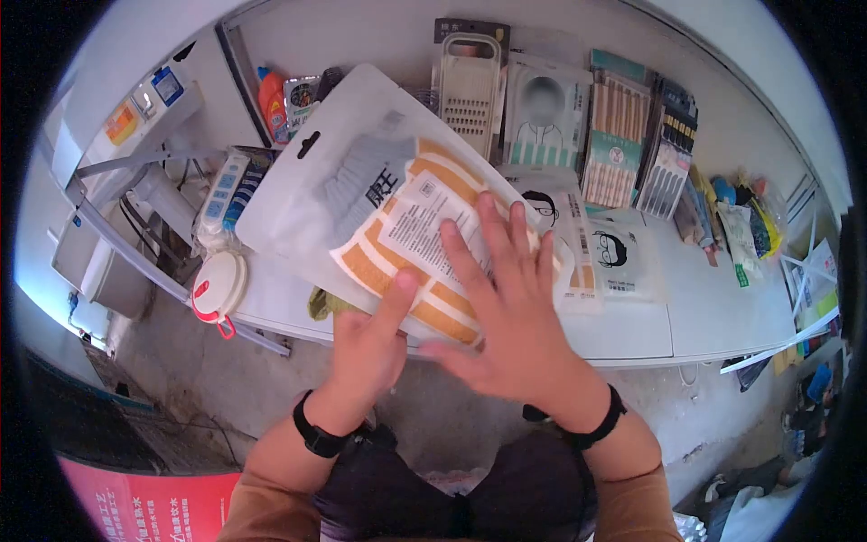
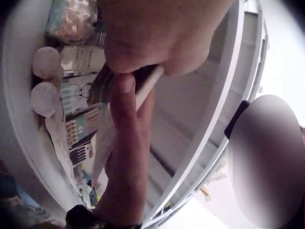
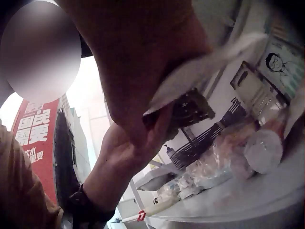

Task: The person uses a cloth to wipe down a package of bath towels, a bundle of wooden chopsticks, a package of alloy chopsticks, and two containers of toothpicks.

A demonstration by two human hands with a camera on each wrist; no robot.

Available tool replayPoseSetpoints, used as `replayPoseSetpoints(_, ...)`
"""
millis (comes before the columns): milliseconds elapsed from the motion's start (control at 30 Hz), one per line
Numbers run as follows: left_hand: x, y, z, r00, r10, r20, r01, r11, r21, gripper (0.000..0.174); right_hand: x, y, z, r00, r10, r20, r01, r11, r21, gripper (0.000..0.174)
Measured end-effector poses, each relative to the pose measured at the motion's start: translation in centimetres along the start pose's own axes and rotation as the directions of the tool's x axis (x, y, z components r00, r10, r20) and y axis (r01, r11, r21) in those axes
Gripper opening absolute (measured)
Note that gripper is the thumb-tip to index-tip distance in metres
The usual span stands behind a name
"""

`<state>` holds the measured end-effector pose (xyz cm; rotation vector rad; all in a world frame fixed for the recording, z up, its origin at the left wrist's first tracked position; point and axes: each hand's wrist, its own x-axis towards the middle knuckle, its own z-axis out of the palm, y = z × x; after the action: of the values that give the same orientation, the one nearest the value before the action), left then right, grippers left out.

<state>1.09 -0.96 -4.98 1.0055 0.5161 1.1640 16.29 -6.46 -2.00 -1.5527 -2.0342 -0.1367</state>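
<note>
A large flat clear-and-white plastic package [image 1: 420,221] is tilted above the white shelf in the head view. A grey ribbed knit piece and an orange-and-white patterned one show in it, along with a printed label and a hang hole. My left hand [image 1: 370,348] grips its lower edge, thumb on the front and fingers curled behind. Spread over the lower right of the front, my right hand [image 1: 519,303] touches it with straight fingers. In the left wrist view the package's pale edge [image 2: 148,88] runs between both hands. The right wrist view shows its white edge [image 3: 190,76] beside my right hand.
Against the back wall stand a packaged grater [image 1: 470,95], a chopstick pack [image 1: 617,135] and a fork pack [image 1: 666,158]. A face-printed package [image 1: 623,257] lies on the white shelf [image 1: 722,312]. At left are a white lidded container [image 1: 219,278] and an orange bottle [image 1: 272,104].
</note>
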Motion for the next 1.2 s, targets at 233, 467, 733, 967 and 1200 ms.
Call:
replayPoseSetpoints(233, -2.0, -0.2, -2.3, 0.892, -0.024, 0.451, -0.144, 0.931, 0.336, 0.059, 0.1, 0.7, 0.5, 1.0, -0.001, -0.016, 0.007, 0.925, 0.38, 0.089)
replayPoseSetpoints(467, 1.2, -4.5, -5.0, 0.968, 0.141, 0.206, -0.239, 0.762, 0.602, 0.047, -1.1, 1.5, -2.0, 0.912, 0.406, 0.06, -0.212, 0.338, 0.917, 0.037)
replayPoseSetpoints(733, 0.8, 0.6, -1.9, 0.934, -0.314, 0.172, 0.324, 0.946, -0.033, 0.045, 0.9, 7.1, 1.7, 0.898, 0.414, -0.15, -0.099, 0.522, 0.847, 0.051)
replayPoseSetpoints(967, -0.9, -0.6, -1.7, 0.886, -0.384, 0.26, 0.274, 0.885, 0.375, 0.052, 0.4, 3.8, 1.1, 0.964, 0.185, -0.19, -0.077, 0.882, 0.464, 0.1)
replayPoseSetpoints(1200, 0.2, 0.4, -0.9, 0.874, 0.215, 0.436, 0.082, 0.819, -0.568, 0.076, 0.5, 1.4, 0.1, 0.994, -0.037, -0.107, 0.085, 0.868, 0.489, 0.098)
